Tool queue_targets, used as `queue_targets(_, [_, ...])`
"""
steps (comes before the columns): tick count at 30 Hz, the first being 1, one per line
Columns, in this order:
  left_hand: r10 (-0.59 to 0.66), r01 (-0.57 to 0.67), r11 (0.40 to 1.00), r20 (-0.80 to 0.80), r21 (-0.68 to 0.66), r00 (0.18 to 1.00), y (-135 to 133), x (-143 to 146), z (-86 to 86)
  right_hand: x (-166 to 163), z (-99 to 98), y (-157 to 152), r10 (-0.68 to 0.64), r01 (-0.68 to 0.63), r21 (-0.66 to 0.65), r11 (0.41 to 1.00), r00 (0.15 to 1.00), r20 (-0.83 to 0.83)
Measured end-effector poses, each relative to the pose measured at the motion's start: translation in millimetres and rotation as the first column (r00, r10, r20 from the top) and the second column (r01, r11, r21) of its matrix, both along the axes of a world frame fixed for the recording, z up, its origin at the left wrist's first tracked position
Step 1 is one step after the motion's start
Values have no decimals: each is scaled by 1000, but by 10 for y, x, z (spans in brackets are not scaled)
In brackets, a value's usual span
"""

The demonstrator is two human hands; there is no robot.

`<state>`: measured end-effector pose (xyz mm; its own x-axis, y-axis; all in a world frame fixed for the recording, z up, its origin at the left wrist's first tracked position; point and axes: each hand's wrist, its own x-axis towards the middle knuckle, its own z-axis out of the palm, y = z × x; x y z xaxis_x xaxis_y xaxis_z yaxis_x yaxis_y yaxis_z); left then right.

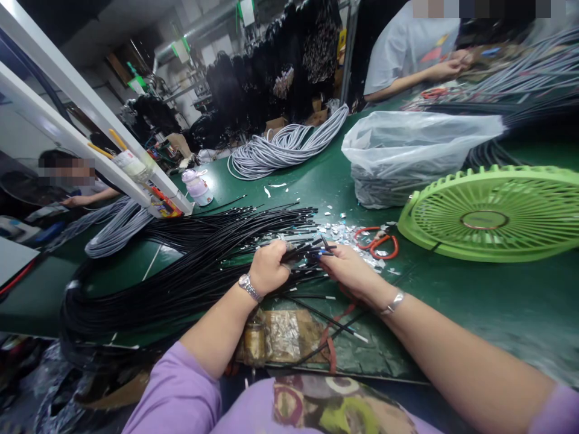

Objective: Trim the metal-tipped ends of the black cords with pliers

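My left hand (269,265), with a watch on the wrist, is closed around several thin black cables near their ends. Facing it, my right hand (347,265) pinches the tip of a black cable; a small blue bit shows at its fingertips. A large bundle of black cables (181,295) curves across the table from the left toward my hands, many of its ends tipped white or blue. Below my hands lie a few loose black cables (335,319) with white ends. Red-handled scissors (377,242) rest just beyond my right hand, among white and bluish scraps (339,231).
A green fan (488,218) and an open plastic bag (407,157) with grey contents stand at the right. Grey cable coils (284,147) lie at the back of the green table (452,313), near a lilac bottle (197,187). White posts (85,102) rise at left. Two people sit across.
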<state>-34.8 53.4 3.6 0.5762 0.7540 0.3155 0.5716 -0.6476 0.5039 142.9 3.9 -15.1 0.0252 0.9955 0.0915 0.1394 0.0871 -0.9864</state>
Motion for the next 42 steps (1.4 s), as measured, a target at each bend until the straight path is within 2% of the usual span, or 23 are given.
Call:
queue_targets(2, [-10,20,981,55,-191,998,8,4,17,13,-18,15,-23,20,42,999,997,76])
queue_targets(3, [-16,43,947,88,-318,996,15,6,26,19,-28,23,-34,27,70,997,993,114])
queue_targets(5, [-22,100,833,147,-545,989,31,11,37,32,-48,36,-43,24,113,993,985,165])
queue_targets(7, [-26,141,751,185,-645,982,42,18,38,43,-64,44,-35,11,126,992,981,190])
queue_targets(8, [-32,154,751,198,-642,980,44,22,34,48,-70,48,-32,8,124,992,980,195])
queue_targets(10, [-62,165,824,202,-543,977,40,29,21,54,-78,55,-27,7,109,994,981,190])
queue_targets(13, [-63,79,972,82,-222,995,11,39,-2,48,-83,64,-12,4,69,998,993,117])
queue_targets(14, [-32,34,993,18,-111,999,-3,41,-8,41,-83,65,-13,9,51,999,996,85])
queue_targets(16, [38,-34,999,-95,42,995,-34,44,-18,23,-81,64,-26,26,4,1000,999,22])
queue_targets(18, [67,-55,995,-164,81,984,-55,47,-25,3,-72,59,-32,29,-81,996,999,-37])
queue_targets(20, [49,-47,999,-153,21,987,-54,50,-25,-12,-60,50,-21,4,-190,982,996,-90])
queue_targets(22, [8,-15,989,-46,-149,999,-26,56,-14,-21,-53,42,-5,-26,-252,967,992,-124])
queue_targets(23, [8,0,963,31,-268,999,-4,59,-4,-22,-54,39,3,-32,-244,969,993,-120])
queue_targets(26, [134,23,805,220,-592,966,59,67,48,-19,-70,29,36,-33,-74,997,998,41])
queue_targets(28, [230,29,717,276,-697,933,76,71,89,-15,-83,22,31,-42,49,998,977,212])
queue_targets(30, [273,44,676,305,-736,912,67,76,120,-16,-92,14,13,-51,107,993,943,332])
queue_targets(33, [304,46,650,315,-758,899,35,86,135,-21,-100,11,12,-67,128,989,920,391])
queue_targets(42, [301,47,679,337,-732,892,9,105,120,-26,-167,39,34,-88,137,987,935,352])
